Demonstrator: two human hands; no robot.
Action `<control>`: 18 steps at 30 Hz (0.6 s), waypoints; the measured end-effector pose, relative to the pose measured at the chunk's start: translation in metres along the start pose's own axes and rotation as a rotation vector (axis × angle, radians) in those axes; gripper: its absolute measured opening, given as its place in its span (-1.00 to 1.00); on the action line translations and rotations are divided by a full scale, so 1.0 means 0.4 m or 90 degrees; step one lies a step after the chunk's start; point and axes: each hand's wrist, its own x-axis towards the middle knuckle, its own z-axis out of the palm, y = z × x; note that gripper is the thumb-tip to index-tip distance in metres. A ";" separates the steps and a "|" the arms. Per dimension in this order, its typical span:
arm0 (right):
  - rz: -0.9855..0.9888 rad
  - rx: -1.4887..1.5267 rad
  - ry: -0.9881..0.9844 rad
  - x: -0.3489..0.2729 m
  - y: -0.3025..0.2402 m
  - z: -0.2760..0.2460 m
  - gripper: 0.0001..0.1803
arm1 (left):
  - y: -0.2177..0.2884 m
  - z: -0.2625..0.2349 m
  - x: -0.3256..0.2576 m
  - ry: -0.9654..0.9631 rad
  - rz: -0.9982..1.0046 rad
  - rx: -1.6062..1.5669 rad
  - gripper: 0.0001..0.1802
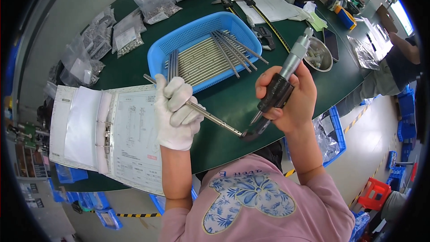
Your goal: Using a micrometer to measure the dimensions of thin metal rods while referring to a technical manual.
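My left hand [177,112], in a white glove, grips a long thin metal rod [214,119] that slants down to the right. My bare right hand [293,101] holds a micrometer [280,87] with a black frame and a silver thimble pointing up. The rod's right tip sits in the micrometer's jaw [247,133] above the green table [224,103]. Behind my hands stands a blue plastic basket [197,33] filled with several more metal rods [210,58], some lying crosswise on top.
An open ring binder [107,134] with a drawing sheet lies at the left. Bags of small metal parts [127,33] line the far left. A metal bowl [320,56], calipers [264,31] and papers [264,0] lie at the back right. Another person [398,62] sits at the right.
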 end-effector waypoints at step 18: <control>-0.029 -0.050 0.095 -0.039 -0.019 -0.055 -0.28 | 0.029 -0.044 0.251 0.463 -0.089 0.681 -0.78</control>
